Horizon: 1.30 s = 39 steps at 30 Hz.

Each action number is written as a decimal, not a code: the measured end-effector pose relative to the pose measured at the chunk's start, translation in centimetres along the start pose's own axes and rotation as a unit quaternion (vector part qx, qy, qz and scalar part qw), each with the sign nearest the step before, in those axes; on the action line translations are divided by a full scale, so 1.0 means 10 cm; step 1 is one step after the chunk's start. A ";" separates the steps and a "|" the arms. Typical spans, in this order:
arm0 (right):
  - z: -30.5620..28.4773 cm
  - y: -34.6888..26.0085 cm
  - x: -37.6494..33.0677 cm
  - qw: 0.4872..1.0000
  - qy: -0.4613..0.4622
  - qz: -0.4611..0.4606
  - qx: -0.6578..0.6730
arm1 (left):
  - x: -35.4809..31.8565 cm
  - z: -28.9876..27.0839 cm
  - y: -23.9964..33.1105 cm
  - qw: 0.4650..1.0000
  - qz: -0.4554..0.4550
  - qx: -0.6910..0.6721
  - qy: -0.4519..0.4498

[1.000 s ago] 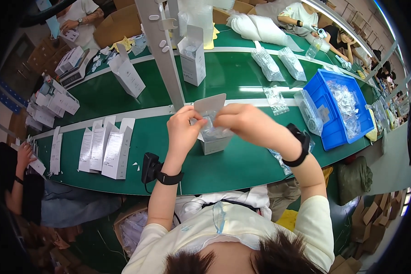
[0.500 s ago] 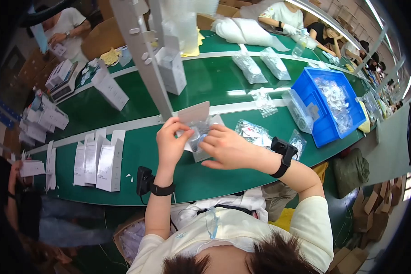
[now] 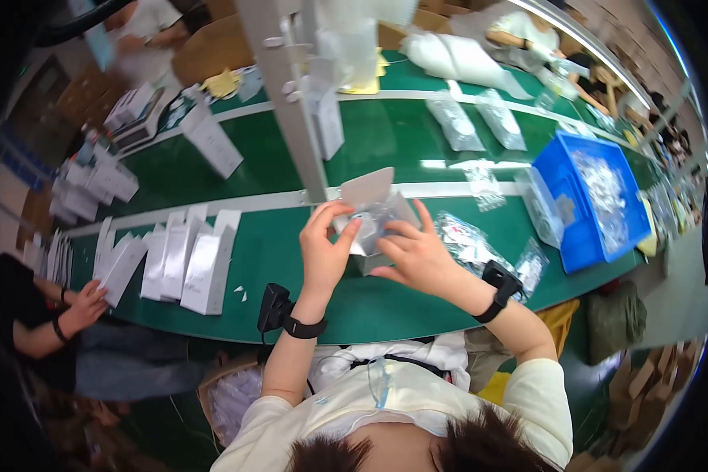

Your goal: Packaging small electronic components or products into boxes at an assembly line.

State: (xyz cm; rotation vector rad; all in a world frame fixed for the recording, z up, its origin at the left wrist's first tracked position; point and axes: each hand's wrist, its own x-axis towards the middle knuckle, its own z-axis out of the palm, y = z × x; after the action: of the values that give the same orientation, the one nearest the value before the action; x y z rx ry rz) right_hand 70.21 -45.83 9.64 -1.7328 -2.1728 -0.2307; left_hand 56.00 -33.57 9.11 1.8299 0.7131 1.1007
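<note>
The open white box stands on the green table, clear plastic inside. My left hand curls at its rim, whether pinching I cannot tell; my right hand spreads its fingers opposite.

The green table holds an open box in the middle, white boxes at nine o'clock, and clear bags and a blue bin at three o'clock.
</note>
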 end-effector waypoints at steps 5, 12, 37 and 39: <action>0.10 0.15 -0.07 0.970 0.195 -0.007 0.147 | -0.04 -0.99 -0.32 0.932 0.101 0.337 0.083; 0.70 0.37 -0.14 0.832 0.031 0.202 0.515 | -0.25 -1.82 -1.18 0.732 -0.191 0.637 -0.150; 0.95 2.16 0.39 0.939 0.153 0.307 -0.010 | -0.57 -0.98 -0.93 0.951 -0.292 -0.052 -0.088; 0.60 2.25 0.00 0.918 0.037 0.388 -0.073 | -0.61 -1.02 -0.64 0.944 -0.295 -0.125 -0.077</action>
State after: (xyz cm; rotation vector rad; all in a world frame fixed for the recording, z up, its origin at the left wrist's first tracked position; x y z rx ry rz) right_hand 90.98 -38.42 2.05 -2.4600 -1.2873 -0.2406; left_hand 43.86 -31.60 3.48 1.3368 0.9041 0.6098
